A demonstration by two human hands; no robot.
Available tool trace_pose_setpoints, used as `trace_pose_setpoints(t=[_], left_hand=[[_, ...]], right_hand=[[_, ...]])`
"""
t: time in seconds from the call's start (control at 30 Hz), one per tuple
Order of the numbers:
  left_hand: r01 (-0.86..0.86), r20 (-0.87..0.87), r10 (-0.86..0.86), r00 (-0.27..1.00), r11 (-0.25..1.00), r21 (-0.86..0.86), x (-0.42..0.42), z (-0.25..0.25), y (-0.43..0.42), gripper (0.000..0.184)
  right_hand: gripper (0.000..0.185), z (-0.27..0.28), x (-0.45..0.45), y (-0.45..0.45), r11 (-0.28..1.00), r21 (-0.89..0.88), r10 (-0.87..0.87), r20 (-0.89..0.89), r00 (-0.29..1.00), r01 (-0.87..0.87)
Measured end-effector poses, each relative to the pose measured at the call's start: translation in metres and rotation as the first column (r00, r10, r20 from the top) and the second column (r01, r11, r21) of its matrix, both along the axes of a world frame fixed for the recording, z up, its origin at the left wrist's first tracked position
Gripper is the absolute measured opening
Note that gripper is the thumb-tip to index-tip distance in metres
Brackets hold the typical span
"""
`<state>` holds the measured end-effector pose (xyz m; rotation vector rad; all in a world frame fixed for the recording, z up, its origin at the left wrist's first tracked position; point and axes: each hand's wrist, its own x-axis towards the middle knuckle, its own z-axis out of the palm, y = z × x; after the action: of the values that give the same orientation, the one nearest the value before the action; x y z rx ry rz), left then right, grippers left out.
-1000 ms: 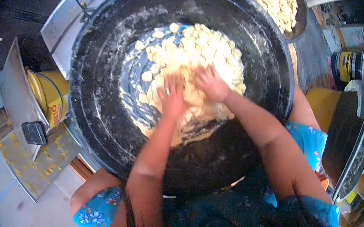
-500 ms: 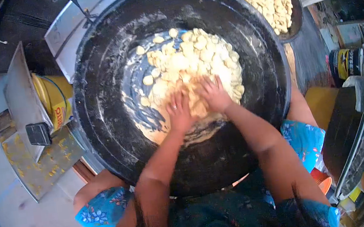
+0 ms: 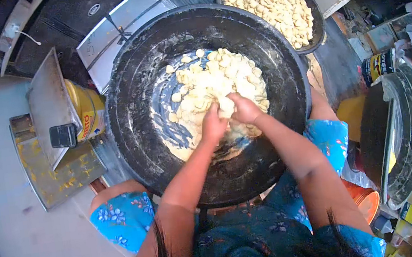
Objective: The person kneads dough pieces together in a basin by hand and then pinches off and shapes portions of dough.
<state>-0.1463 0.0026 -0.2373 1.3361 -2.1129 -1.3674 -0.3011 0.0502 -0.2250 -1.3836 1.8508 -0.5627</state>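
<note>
A wide black basin (image 3: 290,117) dusted with white flour stands between my knees. Pale, small rounded dough pieces (image 3: 232,70) are heaped inside it, with loose flour around them. My left hand (image 3: 213,123) and my right hand (image 3: 245,109) meet at the near side of the heap, fingers curled inward. Between them is a pale lump of dough (image 3: 225,106), gripped from both sides. Some fingertips are hidden behind it and in the floury pile.
A second black basin (image 3: 317,36) full of similar pieces sits at the back right. Left of my basin are a yellow bucket (image 3: 88,110), a leaning metal sheet (image 3: 49,105) and a stained tray (image 3: 61,173). A white lidded box (image 3: 101,46) touches the back left.
My hands were spread flat on the dough pieces; now they have drawn together and closed around a lump. The view has shifted, so the basin appears farther right at its left edge.
</note>
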Motion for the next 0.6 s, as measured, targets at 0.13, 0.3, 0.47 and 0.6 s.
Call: trace_pose_setpoints(t=[0.13,0.3,0.47,0.6], left_hand=[[0.107,-0.179,-0.108,0.978,0.994,-0.019,0.001,0.111,-0.018,0.032],[0.101,-0.509,-0.046,0.860,0.992,0.080,0.020,0.253,-0.024,0.041],[0.198,-0.884,0.029,0.466,0.971,0.136,0.068,0.353,-0.017,0.063],[0.392,-0.890,0.262,0.374,0.825,0.408,0.070,0.304,0.000,0.084]], right_hand=[[0.066,0.088,-0.013,-0.001,0.992,-0.122,0.036,0.098,0.995,-0.024],[0.055,0.261,0.001,0.005,0.920,-0.385,0.114,0.097,0.989,-0.068],[0.056,0.371,0.034,0.021,0.921,-0.382,0.162,0.543,0.824,0.071],[0.057,0.361,0.061,0.030,0.952,-0.267,0.125,0.788,0.603,0.152]])
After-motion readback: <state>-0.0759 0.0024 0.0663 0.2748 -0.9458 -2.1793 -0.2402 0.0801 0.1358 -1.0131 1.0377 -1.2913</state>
